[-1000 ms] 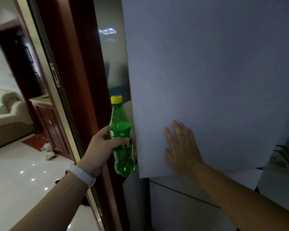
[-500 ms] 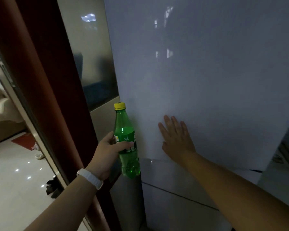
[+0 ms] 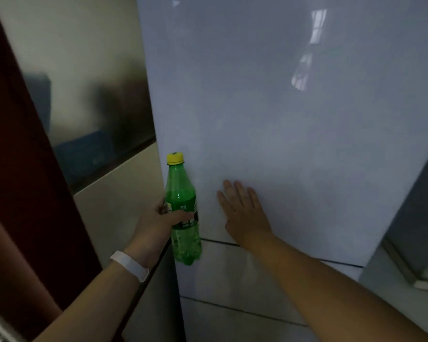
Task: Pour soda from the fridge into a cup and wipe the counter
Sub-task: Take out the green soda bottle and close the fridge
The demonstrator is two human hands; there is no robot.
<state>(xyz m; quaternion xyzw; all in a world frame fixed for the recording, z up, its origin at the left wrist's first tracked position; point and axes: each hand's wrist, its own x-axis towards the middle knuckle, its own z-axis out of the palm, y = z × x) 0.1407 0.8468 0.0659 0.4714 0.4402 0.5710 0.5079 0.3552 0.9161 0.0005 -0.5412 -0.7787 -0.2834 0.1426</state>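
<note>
A green soda bottle [image 3: 183, 213] with a yellow cap is upright in my left hand [image 3: 156, 225], which wraps its labelled middle; a white band sits on that wrist. My right hand [image 3: 245, 213] lies flat, fingers spread, against the lower part of the white upper fridge door [image 3: 282, 107], just above the seam to the door below. The upper door looks flush with the lower one. No cup or counter is in view.
The fridge's glossy side panel [image 3: 92, 95] stands to the left of the bottle, with a dark red door frame [image 3: 22, 169] further left. At the right edge a pale ledge [image 3: 420, 275] shows beside the fridge.
The upper fridge door has swung shut under my right hand and now lines up with the lower door. The view has turned right, so the living room is out of sight.
</note>
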